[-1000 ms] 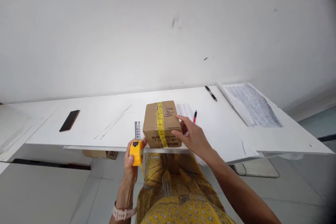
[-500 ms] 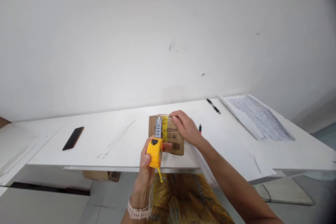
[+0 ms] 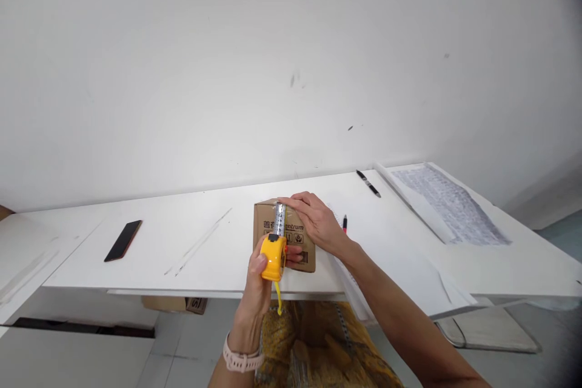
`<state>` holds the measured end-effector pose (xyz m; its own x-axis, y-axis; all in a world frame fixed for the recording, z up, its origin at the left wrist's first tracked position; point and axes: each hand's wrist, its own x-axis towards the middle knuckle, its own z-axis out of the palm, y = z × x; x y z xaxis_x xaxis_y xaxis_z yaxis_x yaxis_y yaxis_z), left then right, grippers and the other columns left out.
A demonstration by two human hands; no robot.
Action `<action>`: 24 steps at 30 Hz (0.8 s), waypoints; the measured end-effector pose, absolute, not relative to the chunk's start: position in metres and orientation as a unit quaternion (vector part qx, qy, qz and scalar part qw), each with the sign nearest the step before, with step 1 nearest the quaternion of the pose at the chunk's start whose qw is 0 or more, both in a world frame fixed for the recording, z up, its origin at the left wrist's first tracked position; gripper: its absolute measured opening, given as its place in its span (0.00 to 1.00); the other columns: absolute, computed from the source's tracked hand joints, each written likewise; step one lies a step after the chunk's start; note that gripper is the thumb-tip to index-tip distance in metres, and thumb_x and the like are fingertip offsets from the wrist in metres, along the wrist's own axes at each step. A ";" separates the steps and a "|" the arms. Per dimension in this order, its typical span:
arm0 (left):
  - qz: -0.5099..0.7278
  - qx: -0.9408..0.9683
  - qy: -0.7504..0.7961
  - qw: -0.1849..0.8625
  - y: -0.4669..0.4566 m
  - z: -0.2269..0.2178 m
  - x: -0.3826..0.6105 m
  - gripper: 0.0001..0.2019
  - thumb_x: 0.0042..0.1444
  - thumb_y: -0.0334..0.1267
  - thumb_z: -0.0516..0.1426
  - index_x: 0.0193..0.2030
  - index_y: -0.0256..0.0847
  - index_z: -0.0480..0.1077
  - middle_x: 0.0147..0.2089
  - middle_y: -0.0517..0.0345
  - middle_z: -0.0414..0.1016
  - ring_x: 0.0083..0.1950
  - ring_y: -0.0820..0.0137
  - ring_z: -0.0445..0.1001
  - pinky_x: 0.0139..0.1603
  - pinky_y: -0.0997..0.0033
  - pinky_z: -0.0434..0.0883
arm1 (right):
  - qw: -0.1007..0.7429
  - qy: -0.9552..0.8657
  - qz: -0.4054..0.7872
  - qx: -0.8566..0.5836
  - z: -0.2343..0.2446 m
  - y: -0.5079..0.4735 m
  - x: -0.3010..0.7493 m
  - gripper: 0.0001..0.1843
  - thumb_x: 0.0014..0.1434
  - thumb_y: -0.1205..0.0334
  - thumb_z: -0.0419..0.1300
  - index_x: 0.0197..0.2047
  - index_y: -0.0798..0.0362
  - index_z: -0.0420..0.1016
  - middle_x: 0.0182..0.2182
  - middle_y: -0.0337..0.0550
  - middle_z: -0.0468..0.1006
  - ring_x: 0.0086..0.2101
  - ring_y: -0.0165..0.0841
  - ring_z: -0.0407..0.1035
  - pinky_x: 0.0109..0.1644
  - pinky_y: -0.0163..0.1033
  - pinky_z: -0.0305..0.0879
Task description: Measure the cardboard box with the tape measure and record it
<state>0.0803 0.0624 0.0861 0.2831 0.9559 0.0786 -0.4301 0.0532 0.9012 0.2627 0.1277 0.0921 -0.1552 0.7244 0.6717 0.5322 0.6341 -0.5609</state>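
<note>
A small brown cardboard box (image 3: 305, 254) with printed text and symbols sits near the front of the white table. My left hand (image 3: 259, 273) is closed around a yellow tape measure (image 3: 273, 259) over the box's near part. Its short metal blade (image 3: 280, 218) stretches across the box top to the far edge. My right hand (image 3: 321, 221) reaches over from the right, fingertips pressed at the blade's end on that edge. Some left fingers show beneath the tape measure, against the box. A yellow strap (image 3: 279, 303) dangles from the tape measure.
On the white table (image 3: 200, 206) a dark phone (image 3: 123, 240) lies at left. A black pen (image 3: 368, 183) lies at the back, beside written papers (image 3: 450, 206). Another pen (image 3: 345, 224) with a red part is just right of my right hand. Another box (image 3: 175, 304) shows below the table.
The tape measure has shifted right and slightly up over the box, uncovering more print on its left. My right fingers have slid left along the far edge to the blade's end.
</note>
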 end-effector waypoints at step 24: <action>0.457 0.463 0.268 0.710 0.042 0.026 0.056 0.37 0.46 0.63 0.65 0.56 0.41 0.65 0.46 0.46 0.79 0.25 0.69 0.77 0.25 0.72 0.72 | 0.481 -0.721 0.133 -0.480 0.091 0.158 0.280 0.25 0.71 0.67 0.44 0.54 0.38 0.79 0.46 0.43 0.77 0.47 0.39 0.70 0.51 0.48 0.68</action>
